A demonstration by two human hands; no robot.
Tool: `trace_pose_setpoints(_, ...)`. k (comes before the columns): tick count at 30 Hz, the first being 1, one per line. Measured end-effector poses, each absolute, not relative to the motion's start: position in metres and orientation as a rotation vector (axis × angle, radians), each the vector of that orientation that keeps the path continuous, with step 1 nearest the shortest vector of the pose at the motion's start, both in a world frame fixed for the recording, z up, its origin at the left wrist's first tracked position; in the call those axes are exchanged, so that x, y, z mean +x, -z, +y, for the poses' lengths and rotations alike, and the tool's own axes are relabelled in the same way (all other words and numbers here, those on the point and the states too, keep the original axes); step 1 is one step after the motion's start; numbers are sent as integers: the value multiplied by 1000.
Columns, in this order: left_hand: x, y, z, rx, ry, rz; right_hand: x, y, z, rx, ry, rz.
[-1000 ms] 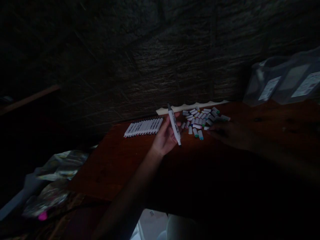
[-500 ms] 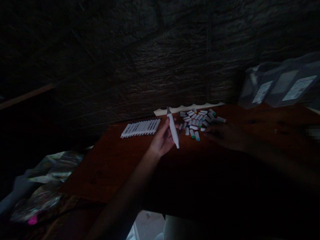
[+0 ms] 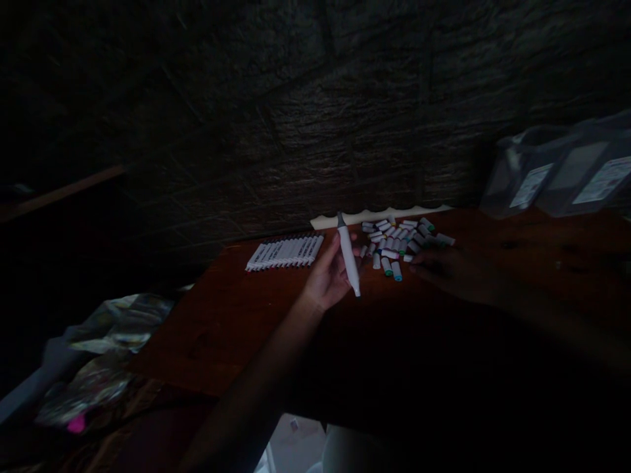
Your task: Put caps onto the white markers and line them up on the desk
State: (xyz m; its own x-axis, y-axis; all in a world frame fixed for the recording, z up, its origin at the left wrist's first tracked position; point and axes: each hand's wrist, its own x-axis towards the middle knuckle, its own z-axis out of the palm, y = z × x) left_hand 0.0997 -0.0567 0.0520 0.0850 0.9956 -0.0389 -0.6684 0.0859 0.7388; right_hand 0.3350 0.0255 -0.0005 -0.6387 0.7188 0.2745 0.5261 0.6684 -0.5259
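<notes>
My left hand [image 3: 329, 274] is closed around a white marker [image 3: 349, 259], held slanted above the table. The marker's upper end is grey, and its lower end narrows to a pale tip with no cap on it. To the right lies a loose pile of short marker caps [image 3: 389, 244], white with coloured ends. My right hand [image 3: 441, 269] is low at the right edge of this pile, dim in shadow. Its fingers are curled, with a small white cap [image 3: 408, 258] at the fingertips. Left of my left hand, a row of white markers [image 3: 286, 251] lies side by side.
A reddish wooden table [image 3: 211, 328] stands against a dark, rough wall [image 3: 296, 131]. A pale wavy strip [image 3: 379, 215] runs along the back edge. Clear plastic containers [image 3: 530, 177] with labels stand at the back right. Crumpled plastic wrapping [image 3: 118, 322] lies beyond the left edge.
The whole view has shifted slightly, so everything appears a little further right. Both hands stay about where they were relative to the table, and the left still holds the marker.
</notes>
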Motion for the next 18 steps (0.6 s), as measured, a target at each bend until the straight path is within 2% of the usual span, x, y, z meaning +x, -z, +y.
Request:
trace_pose_setpoints(6,97,-47,-58,728,-1329,684,335,0,24,-937,-573,-2419)
trace_pose_setpoints(18,95,-36,-65,1070,-956,650,334,-3,21,-909,-575,-2433)
